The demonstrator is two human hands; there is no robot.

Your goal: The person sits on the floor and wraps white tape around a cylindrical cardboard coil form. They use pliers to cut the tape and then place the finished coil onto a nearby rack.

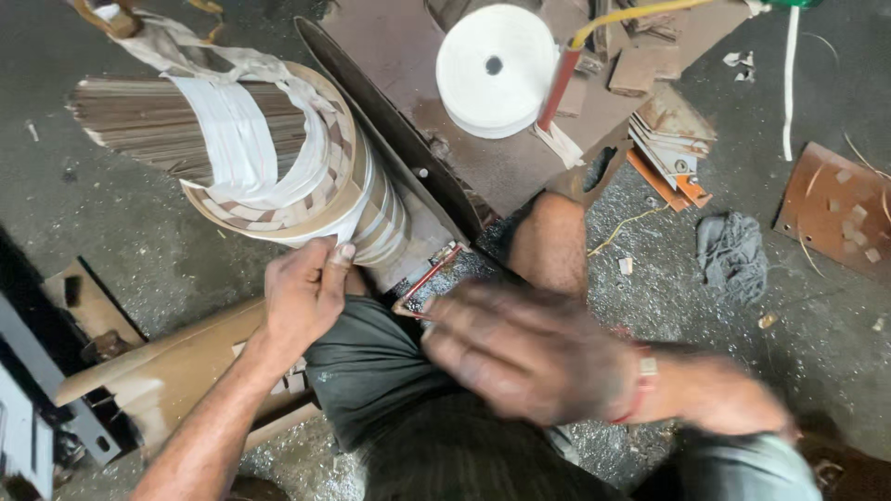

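Note:
A large coil-shaped bundle, wrapped in white and tan tape, lies tilted across my lap, with thin brown strips sticking out of its far left end. My left hand presses on the bundle's near rim, thumb up against the white wrapping. A loose white tape strip runs over the bundle's open end. My right hand is blurred in motion just right of the bundle, fingers curled; what it holds cannot be made out. A thin red-edged metal piece pokes out near its fingertips.
A white tape roll lies on a rusty brown metal sheet ahead. A red-handled tool, stacked brown plates, a grey rag and a brown board sit on the gritty floor to the right. Cardboard lies at left.

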